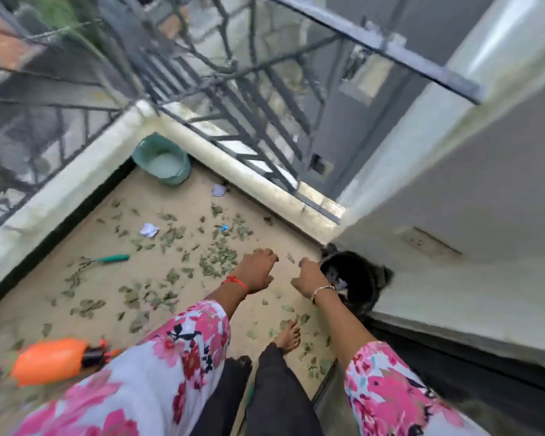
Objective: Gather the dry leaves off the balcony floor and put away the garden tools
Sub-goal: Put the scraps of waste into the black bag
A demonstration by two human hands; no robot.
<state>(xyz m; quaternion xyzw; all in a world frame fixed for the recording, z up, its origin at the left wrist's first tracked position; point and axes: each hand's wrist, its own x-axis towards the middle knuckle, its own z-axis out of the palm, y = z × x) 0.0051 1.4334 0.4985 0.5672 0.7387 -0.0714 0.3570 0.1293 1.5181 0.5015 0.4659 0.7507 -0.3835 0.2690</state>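
Leaves (216,261) are seen scattered over most of the balcony floor (183,202), thickest just ahead of the hands. The left hand (258,273) is held out above them, knuckles up, its fingers (269,256) bent downward and close together; whether anything is pinched beneath cannot be told (the frame is smeared by motion). The right hand (309,278) is held just beside the rim of a black bin (359,278) set against the wall, its fingers curled inward; whether anything is enclosed cannot be told. A small leaf fragment (290,258) is seen between the two hands, seemingly apart from both. A green-handled rake (107,259) is laid flat on the floor well to the left, and an orange spray bottle (49,361) is laid on its side nearer the camera. A teal bucket (162,162) is stood in the far corner
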